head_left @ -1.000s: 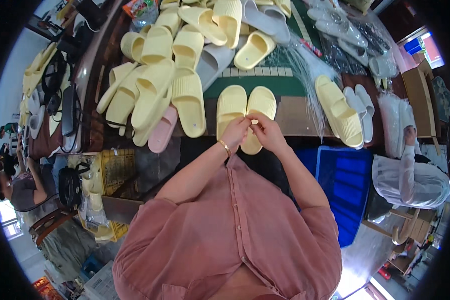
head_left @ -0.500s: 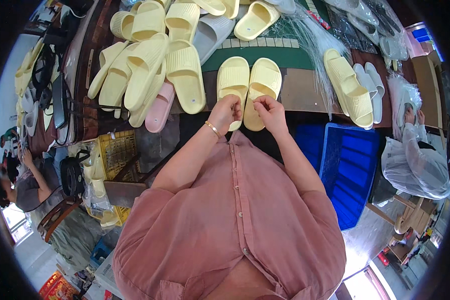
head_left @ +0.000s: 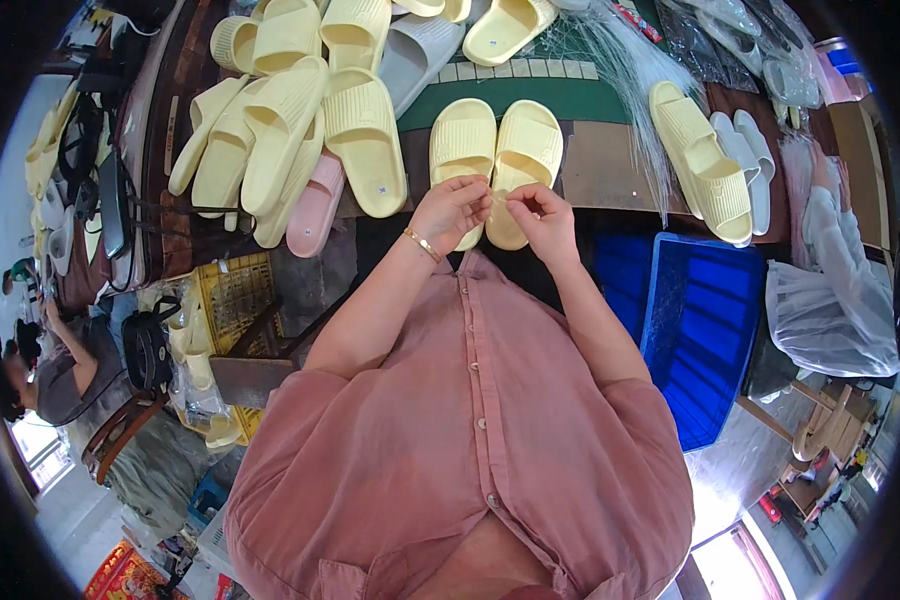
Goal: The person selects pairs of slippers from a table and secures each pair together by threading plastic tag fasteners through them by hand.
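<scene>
Two pale yellow slide slippers, a left one and a right one, stand side by side at the table's near edge, toes pointing away. Over the heel part of the left slipper, my left hand is closed in a pinch. My right hand also pinches, over the other slipper's inner side. The fingertips nearly meet between the slippers. Whatever lies in them is too thin or small to make out. A bundle of clear thin strands lies to the right of the pair.
Piled yellow slippers lie at left, with a pink slipper and a grey one. Another yellow pair and white slippers lie right. Below stands a blue crate; people work at both sides.
My left hand has turned, its fingers now reaching right toward my right hand's fingertips. Both hands stay pinched over the slippers. The whole view has shifted slightly.
</scene>
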Motion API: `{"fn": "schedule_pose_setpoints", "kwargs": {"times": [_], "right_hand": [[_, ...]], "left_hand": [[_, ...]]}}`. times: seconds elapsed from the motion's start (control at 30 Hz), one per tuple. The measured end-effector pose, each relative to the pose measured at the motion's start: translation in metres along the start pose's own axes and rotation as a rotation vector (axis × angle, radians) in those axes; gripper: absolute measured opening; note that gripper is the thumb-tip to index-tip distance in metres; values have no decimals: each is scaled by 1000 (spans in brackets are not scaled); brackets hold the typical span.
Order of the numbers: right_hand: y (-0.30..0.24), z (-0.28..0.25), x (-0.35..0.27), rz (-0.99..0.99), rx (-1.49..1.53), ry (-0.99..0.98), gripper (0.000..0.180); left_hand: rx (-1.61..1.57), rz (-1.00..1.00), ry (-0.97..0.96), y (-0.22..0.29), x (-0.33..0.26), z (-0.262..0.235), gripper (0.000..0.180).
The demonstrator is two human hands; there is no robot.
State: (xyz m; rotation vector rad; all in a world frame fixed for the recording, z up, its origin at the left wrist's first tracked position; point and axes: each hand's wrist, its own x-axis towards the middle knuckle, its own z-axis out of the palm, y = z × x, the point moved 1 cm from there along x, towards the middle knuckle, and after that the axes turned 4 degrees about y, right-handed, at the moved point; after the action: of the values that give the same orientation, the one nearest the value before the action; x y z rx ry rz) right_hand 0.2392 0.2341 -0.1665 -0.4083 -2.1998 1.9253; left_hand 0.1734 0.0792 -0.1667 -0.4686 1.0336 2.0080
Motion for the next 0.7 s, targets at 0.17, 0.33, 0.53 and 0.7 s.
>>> {"fn": "schedule_pose_setpoints", "kwargs": {"times": [0.17,0.33,0.53,0.7], "right_hand": [[0,1,-2,-27,3,-23,8],[0,1,-1,-32,-14,-39,7],[1,3,-1,-66,-11,-17,8],[3,4,-2,-31,-3,-16,8]], "left_hand": [[-36,-12,28,-1,3,-2,13],[-43,-20,19,-1,4,-4,12],[-61,-36,-3,-2,5,-5,11],[-74,-42,-14,-2,5,-5,11]]}}
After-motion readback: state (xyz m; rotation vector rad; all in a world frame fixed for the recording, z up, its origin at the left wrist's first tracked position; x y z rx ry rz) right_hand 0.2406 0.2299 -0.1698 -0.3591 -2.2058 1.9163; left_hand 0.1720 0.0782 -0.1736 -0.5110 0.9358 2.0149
